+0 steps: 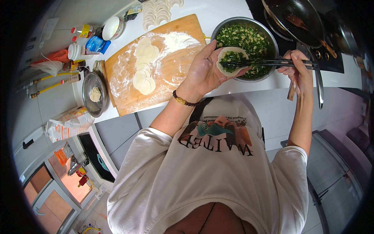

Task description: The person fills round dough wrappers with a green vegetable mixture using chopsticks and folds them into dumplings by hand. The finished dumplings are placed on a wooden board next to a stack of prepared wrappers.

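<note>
My left hand (206, 68) holds a round dough wrapper (225, 71) on its palm and fingers, with chopped green filling (233, 56) heaped in the middle. Dark chopsticks (270, 62) are gripped in my right hand (298, 65), and their tips touch that filling. Just beyond and partly under my left hand stands a metal bowl (275, 38) of chopped greens with pale yellow bits. On the floured wooden board (175, 65) to the left, several flat wrappers (141, 76) lie overlapping. Rows of folded dumplings (156, 13) rest behind the board.
A metal bowl with a dough lump (95, 94) sits left of the board, near a flour bag (70, 124). A white bowl (113, 28) and bottles (84, 31) stand at the back left. At right are a wok (309, 17) on the stove and a cleaver's wooden handle (291, 92).
</note>
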